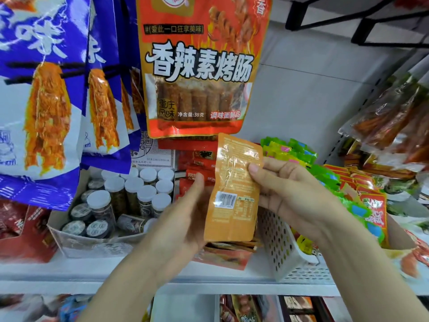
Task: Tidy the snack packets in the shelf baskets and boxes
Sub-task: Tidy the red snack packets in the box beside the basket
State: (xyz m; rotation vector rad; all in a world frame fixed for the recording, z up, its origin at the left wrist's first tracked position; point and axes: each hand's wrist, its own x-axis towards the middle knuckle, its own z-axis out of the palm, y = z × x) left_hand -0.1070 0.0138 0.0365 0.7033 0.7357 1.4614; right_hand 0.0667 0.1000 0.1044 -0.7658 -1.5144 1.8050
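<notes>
An orange snack packet (234,189) stands upright in front of the shelf, its back with a barcode facing me. My left hand (185,214) holds its lower left edge, thumb up along the side. My right hand (285,189) pinches its upper right edge with the thumb on the face. Below the packet an open red box (222,256) holds several flat orange-brown packets. To the right a white perforated basket (285,249) holds green and yellow packets (299,154).
A cardboard box of white-capped jars (130,196) stands at the left. Blue hanging bags (46,101) and a large orange hanging bag (197,66) crowd the top. Red and green packets (371,205) fill the right. The white shelf edge (209,284) runs below.
</notes>
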